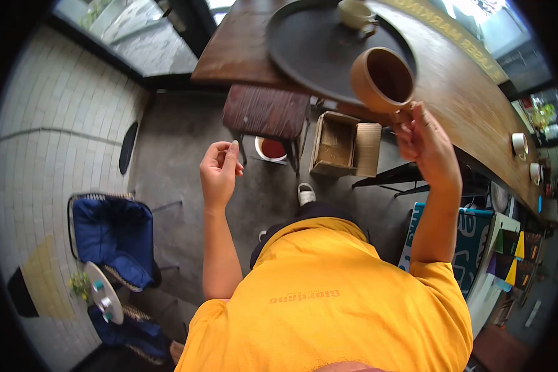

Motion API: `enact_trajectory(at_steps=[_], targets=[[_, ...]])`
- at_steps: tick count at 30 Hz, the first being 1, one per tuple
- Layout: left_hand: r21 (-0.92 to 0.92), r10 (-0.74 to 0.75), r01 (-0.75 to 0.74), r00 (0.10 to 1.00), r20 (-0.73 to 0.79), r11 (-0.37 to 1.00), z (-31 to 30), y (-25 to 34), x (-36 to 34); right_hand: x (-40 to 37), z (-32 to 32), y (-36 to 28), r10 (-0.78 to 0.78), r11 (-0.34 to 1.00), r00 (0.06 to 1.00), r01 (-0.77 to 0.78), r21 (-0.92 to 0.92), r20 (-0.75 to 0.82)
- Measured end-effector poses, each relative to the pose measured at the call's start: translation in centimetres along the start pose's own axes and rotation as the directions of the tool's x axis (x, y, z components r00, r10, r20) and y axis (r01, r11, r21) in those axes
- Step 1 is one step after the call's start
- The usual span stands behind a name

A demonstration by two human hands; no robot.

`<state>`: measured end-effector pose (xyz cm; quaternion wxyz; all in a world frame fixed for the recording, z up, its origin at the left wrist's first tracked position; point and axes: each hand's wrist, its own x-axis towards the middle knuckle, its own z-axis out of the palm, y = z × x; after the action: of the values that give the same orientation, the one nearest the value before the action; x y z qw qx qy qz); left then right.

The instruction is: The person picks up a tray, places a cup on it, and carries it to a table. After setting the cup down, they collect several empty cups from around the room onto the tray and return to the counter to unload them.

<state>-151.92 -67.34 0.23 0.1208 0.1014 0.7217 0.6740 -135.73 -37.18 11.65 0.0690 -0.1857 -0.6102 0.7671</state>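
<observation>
In the head view, my right hand [429, 142] is closed on the handle of a tan cup [361, 80]. The cup is tilted so that its dark inside faces me, and it hangs over the near right rim of a round black tray [301, 59]. A smaller cream cup [355, 13] stands at the tray's far side. My left hand [218, 173] is raised over the floor, left of the stool. Its fingers are curled with the thumb against them, and nothing shows between them.
The tray rests on a long wooden counter [465, 102]. Below are a dark stool [268, 111], a white bucket [260, 150] of reddish-brown liquid and an open cardboard box [367, 149]. White cups [518, 144] stand farther right. A blue chair [111, 235] is at left.
</observation>
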Motion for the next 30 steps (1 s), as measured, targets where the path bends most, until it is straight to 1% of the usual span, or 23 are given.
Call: enact_trajectory(at_steps=[1, 3, 4, 5, 6, 7, 8, 9, 11, 12, 14, 15, 17, 19, 20, 21, 23, 25, 27, 29, 30], targets=[[0.002, -0.011, 0.011, 0.999, -0.037, 1.0, -1.4, -0.5, -0.9, 0.2, 2.1, 1.3, 0.031, 0.999, 0.999, -0.03, -0.016, 0.045], [-0.015, -0.064, 0.062, 0.993, -0.104, 0.998, -4.4, -1.7, -3.2, 0.9, 5.8, 4.4, 0.134, 0.991, 0.972, -0.135, -0.009, 0.192], [-0.02, -0.107, 0.105, 0.983, -0.148, 0.994, -6.1, -2.5, -4.5, 1.4, 7.3, 6.6, 0.189, 0.979, 0.951, -0.202, 0.029, 0.244], [-0.021, -0.141, 0.139, 0.972, -0.187, 0.99, -7.7, -3.1, -5.5, 2.0, 8.5, 9.2, 0.234, 0.959, 0.913, -0.274, 0.078, 0.334], [-0.02, -0.186, 0.187, 0.951, -0.246, 0.982, -9.0, -3.8, -6.8, 2.6, 9.9, 11.6, 0.302, 0.934, 0.877, -0.351, 0.068, 0.374], [-0.023, -0.21, 0.211, 0.941, -0.265, 0.977, -10.5, -4.6, -8.2, 3.3, 11.3, 14.4, 0.343, 0.924, 0.851, -0.383, 0.023, 0.397], [-0.05, -0.25, 0.247, 0.916, -0.314, 0.968, -12.0, -5.4, -9.5, 3.9, 12.5, 17.2, 0.396, 0.892, 0.813, -0.45, 0.029, 0.427], [-0.077, -0.29, 0.281, 0.886, -0.362, 0.957, -13.5, -6.2, -10.7, 4.5, 13.4, 20.4, 0.418, 0.88, 0.795, -0.474, 0.02, 0.439], [-0.091, -0.317, 0.307, 0.853, -0.414, 0.947, -15.8, -7.6, -12.7, 5.8, 14.6, 26.7, 0.485, 0.833, 0.772, -0.551, 0.051, 0.412], [-0.078, -0.317, 0.32, 0.82, -0.477, 0.944, -16.6, -8.0, -13.6, 6.6, 15.0, 29.7, 0.499, 0.821, 0.755, -0.569, 0.047, 0.426], [-0.069, -0.318, 0.342, 0.756, -0.572, 0.937, -17.8, -8.5, -15.2, 8.3, 15.7, 35.2, 0.58, 0.785, 0.761, -0.617, 0.049, 0.291], [-0.059, -0.319, 0.353, 0.748, -0.582, 0.934, -18.1, -8.8, -16.0, 9.4, 15.7, 37.7, 0.587, 0.777, 0.751, -0.628, 0.052, 0.303], [-0.117, -0.368, 0.384, 0.689, -0.624, 0.916, -18.3, -9.6, -17.5, 11.8, 15.3, 41.9, 0.629, 0.761, 0.756, -0.647, 0.056, 0.182], [-0.109, -0.407, 0.446, 0.654, -0.637, 0.888, -18.4, -10.4, -18.9, 14.5, 14.9, 45.2, 0.684, 0.728, 0.728, -0.685, 0.012, 0.048], [-0.12, -0.432, 0.474, 0.632, -0.644, 0.872, -18.3, -10.6, -19.5, 15.9, 14.0, 47.3, 0.682, 0.722, 0.724, -0.689, 0.066, 0.103], [-0.132, -0.454, 0.497, 0.61, -0.65, 0.858, -18.1, -10.8, -19.9, 17.2, 13.8, 48.3, 0.711, 0.691, 0.699, -0.715, 0.102, 0.081], [-0.132, -0.459, 0.51, 0.595, -0.66, 0.85, -17.8, -11.1, -20.7, 19.2, 12.9, 50.4, 0.696, 0.679, 0.703, -0.71, 0.186, 0.143], [-0.169, -0.502, 0.544, 0.553, -0.665, 0.822, -17.3, -11.3, -21.3, 21.0, 12.4, 51.8, 0.738, 0.642, 0.668, -0.74, 0.2, 0.101], [-0.159, -0.518, 0.573, 0.544, -0.659, 0.804, -17.0, -11.7, -21.8, 22.6, 11.9, 52.7, 0.739, 0.639, 0.665, -0.743, 0.199, 0.112], [-0.145, -0.564, 0.627, 0.546, -0.619, 0.765, -16.5, -12.1, -22.0, 23.7, 11.5, 53.2, 0.786, 0.539, 0.607, -0.766, 0.351, 0.118], [-0.167, -0.584, 0.632, 0.539, -0.607, 0.757, -16.3, -12.2, -22.0, 24.0, 11.7, 52.5, 0.796, 0.522, 0.6, -0.745, 0.414, 0.076]])
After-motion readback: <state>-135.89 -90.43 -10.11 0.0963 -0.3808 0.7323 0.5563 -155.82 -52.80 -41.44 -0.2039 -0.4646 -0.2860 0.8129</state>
